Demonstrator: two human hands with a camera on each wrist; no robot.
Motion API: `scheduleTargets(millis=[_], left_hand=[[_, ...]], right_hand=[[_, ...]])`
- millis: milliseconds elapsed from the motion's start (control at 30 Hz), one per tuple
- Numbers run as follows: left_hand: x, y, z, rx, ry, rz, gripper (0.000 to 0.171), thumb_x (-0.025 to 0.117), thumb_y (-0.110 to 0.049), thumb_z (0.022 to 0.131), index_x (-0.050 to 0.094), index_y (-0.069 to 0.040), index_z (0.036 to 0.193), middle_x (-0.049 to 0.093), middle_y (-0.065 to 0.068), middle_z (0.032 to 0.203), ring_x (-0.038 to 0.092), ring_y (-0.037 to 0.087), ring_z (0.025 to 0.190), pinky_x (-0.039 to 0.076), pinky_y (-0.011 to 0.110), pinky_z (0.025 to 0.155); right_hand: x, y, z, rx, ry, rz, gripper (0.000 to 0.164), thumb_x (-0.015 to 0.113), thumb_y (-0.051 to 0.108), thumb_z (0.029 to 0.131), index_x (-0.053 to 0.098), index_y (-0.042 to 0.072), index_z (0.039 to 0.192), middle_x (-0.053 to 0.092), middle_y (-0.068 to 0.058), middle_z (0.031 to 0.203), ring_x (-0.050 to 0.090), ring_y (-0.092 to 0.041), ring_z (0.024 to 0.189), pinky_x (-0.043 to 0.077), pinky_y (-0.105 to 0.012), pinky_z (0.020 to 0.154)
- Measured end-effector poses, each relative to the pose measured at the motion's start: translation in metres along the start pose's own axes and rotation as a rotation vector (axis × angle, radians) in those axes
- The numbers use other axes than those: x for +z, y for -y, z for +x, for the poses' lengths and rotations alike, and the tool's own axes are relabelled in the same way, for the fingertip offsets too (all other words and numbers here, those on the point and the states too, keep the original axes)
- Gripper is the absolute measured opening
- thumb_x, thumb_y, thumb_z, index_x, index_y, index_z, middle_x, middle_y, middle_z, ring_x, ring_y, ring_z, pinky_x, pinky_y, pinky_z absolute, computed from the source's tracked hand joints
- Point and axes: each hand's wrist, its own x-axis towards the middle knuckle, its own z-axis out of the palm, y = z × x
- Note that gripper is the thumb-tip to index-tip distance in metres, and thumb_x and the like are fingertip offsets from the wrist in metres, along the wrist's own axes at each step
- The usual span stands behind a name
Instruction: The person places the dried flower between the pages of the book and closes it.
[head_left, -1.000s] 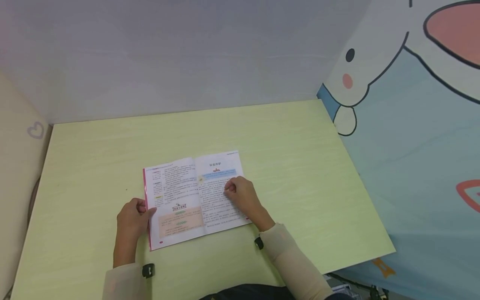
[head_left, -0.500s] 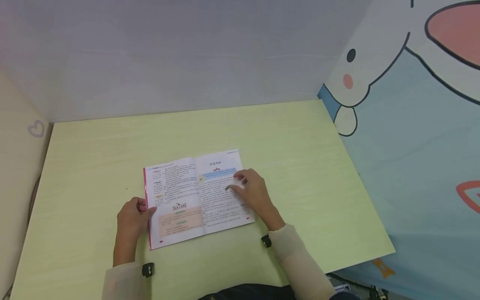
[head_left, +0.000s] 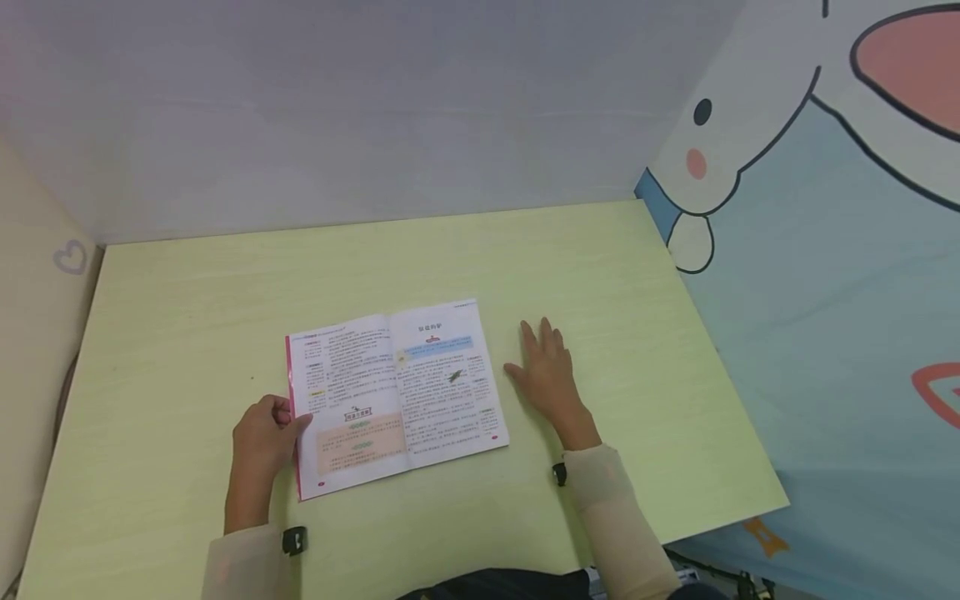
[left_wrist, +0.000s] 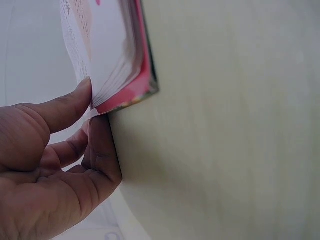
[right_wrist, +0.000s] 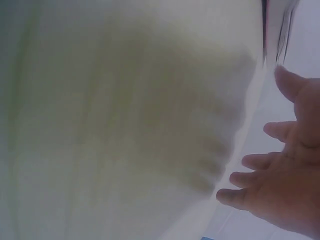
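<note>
An open book [head_left: 442,433] with printed pages and a pink cover edge lies on the table. My left hand [head_left: 264,437] pinches its left edge. In the left wrist view the thumb [left_wrist: 80,95] presses the page side and the curled fingers are at the cover's edge. On the right page lies a small, slim green thing [head_left: 455,377], too small to tell its kind. My right hand [head_left: 546,375] is spread just right of the book, holding nothing. In the right wrist view its fingers are apart, and its shadow falls on the table below.
The pale yellow-green table [head_left: 637,375] extends around the book. A grey wall [head_left: 375,117] stands behind it, and a blue cartoon-printed sheet [head_left: 825,333] hangs along the right side. A cream wall [head_left: 45,350] borders the left.
My right hand has gone from fingers gathered over the right page to spread out right of the book. The green thing there has come into sight. My left hand has stayed put.
</note>
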Motion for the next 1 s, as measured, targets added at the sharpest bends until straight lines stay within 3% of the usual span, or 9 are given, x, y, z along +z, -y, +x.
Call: scheduleTargets(millis=[167, 367, 600, 1000], left_hand=[[0.001, 0.001, 0.000, -0.005, -0.013, 0.004, 0.040, 0.068, -0.014, 0.094, 0.050, 0.010, 0.121, 0.053, 0.022, 0.104, 0.052, 0.034, 0.093, 0.045, 0.033, 0.070], [0.001, 0.001, -0.002, -0.010, -0.008, -0.003, 0.039, 0.068, -0.013, 0.094, 0.050, 0.010, 0.122, 0.053, 0.023, 0.103, 0.053, 0.034, 0.092, 0.046, 0.032, 0.069], [-0.001, 0.000, 0.000, 0.029, -0.006, 0.012, 0.037, 0.068, -0.014, 0.095, 0.050, 0.009, 0.118, 0.052, 0.022, 0.102, 0.050, 0.033, 0.093, 0.044, 0.036, 0.072], [-0.007, 0.011, 0.005, 0.035, 0.049, 0.013, 0.045, 0.068, -0.022, 0.095, 0.050, 0.007, 0.125, 0.054, 0.020, 0.105, 0.052, 0.031, 0.092, 0.043, 0.033, 0.068]], right_hand=[[0.003, -0.004, 0.000, 0.030, 0.095, -0.017, 0.088, 0.069, 0.042, 0.092, 0.023, 0.007, 0.159, 0.006, -0.029, 0.163, 0.008, -0.052, 0.149, 0.017, -0.068, 0.114], [0.004, -0.003, -0.002, 0.065, 0.161, -0.024, 0.087, 0.069, 0.043, 0.093, 0.024, 0.012, 0.160, -0.001, -0.026, 0.165, 0.000, -0.048, 0.151, 0.010, -0.066, 0.116], [0.003, -0.002, -0.002, 0.067, 0.155, -0.021, 0.087, 0.070, 0.042, 0.092, 0.024, 0.012, 0.160, -0.002, -0.025, 0.165, -0.001, -0.049, 0.151, 0.010, -0.066, 0.116], [0.005, 0.001, -0.002, 0.092, 0.157, -0.030, 0.087, 0.071, 0.041, 0.092, 0.024, 0.013, 0.160, -0.002, -0.024, 0.165, -0.002, -0.047, 0.151, 0.010, -0.066, 0.117]])
